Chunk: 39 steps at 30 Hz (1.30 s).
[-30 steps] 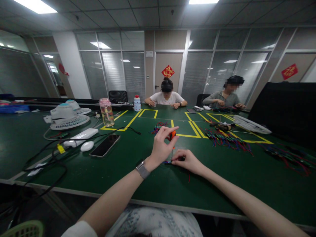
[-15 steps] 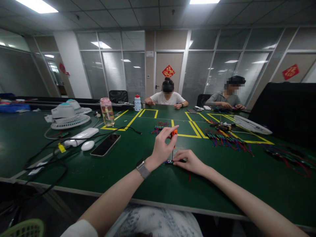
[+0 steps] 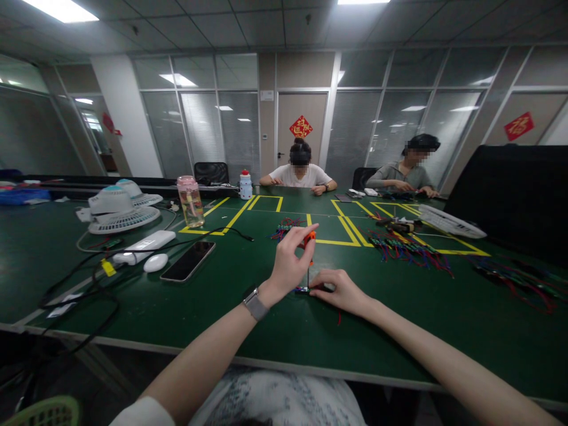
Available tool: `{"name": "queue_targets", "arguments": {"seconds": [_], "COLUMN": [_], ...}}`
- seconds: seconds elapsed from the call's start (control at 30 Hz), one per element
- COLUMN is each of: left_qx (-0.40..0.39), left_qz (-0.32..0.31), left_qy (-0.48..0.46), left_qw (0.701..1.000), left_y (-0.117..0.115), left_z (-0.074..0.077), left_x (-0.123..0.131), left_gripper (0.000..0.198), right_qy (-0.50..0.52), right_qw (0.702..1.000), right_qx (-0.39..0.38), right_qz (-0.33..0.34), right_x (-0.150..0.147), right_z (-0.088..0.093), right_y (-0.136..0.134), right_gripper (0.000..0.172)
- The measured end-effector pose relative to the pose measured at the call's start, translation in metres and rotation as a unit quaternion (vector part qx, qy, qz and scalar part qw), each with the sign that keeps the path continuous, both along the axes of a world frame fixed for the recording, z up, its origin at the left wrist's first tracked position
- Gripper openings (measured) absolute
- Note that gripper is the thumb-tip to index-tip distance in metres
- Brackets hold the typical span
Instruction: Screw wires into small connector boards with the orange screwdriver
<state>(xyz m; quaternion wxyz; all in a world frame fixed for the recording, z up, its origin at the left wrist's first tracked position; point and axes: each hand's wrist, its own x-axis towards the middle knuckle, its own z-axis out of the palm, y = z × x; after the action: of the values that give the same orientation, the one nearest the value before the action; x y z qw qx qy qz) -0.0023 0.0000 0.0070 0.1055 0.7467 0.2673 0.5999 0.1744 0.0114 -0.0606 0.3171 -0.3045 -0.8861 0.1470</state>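
My left hand (image 3: 290,258) is closed on the orange handle of a screwdriver (image 3: 312,236), its index finger stretched over the top. The screwdriver stands upright, and its thin dark shaft reaches down to a small circuit board (image 3: 302,290) on the green table (image 3: 248,331). Fingers of my right hand (image 3: 338,289) pinch the right end of that board against the table. A red wire (image 3: 339,318) sticks out below the right hand. Just behind the left hand lies a small bundle of wired boards (image 3: 286,227). The exact contact of the screwdriver tip is too small to make out.
Wired boards (image 3: 403,251) are heaped at right, near a white keyboard (image 3: 450,222) and a dark monitor (image 3: 501,201). A phone (image 3: 189,261), white power strip (image 3: 145,247), cables, bottle (image 3: 190,202) and fans (image 3: 124,210) lie left. Two people (image 3: 300,171) sit across the table.
Both hands keep their grip at the board, and the screwdriver stays upright. The whole view has shifted slightly; the person at the far right has turned their head a little.
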Motion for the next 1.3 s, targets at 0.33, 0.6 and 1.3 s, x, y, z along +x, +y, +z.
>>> {"name": "queue_targets", "arguments": {"seconds": [0.33, 0.6, 1.3], "left_qx": [-0.001, -0.034, -0.051], "left_qz": [0.015, -0.018, 0.084], "left_qy": [0.001, -0.004, -0.035], "left_qw": [1.0, 0.999, 0.995], "left_y": [0.001, 0.003, 0.013], "left_z": [0.0, -0.003, 0.008], "left_x": [-0.001, 0.0, -0.014], "left_gripper": [0.029, 0.033, 0.034], "right_qy": [-0.008, -0.024, -0.021], "right_qw": [0.996, 0.993, 0.999], "right_qx": [0.066, 0.092, 0.032], "right_qz": [0.059, 0.07, 0.004], "right_x": [0.002, 0.003, 0.002], "right_z": [0.0, 0.0, 0.001], "right_y": [-0.001, 0.0, -0.003], "right_gripper": [0.022, 0.023, 0.017]}}
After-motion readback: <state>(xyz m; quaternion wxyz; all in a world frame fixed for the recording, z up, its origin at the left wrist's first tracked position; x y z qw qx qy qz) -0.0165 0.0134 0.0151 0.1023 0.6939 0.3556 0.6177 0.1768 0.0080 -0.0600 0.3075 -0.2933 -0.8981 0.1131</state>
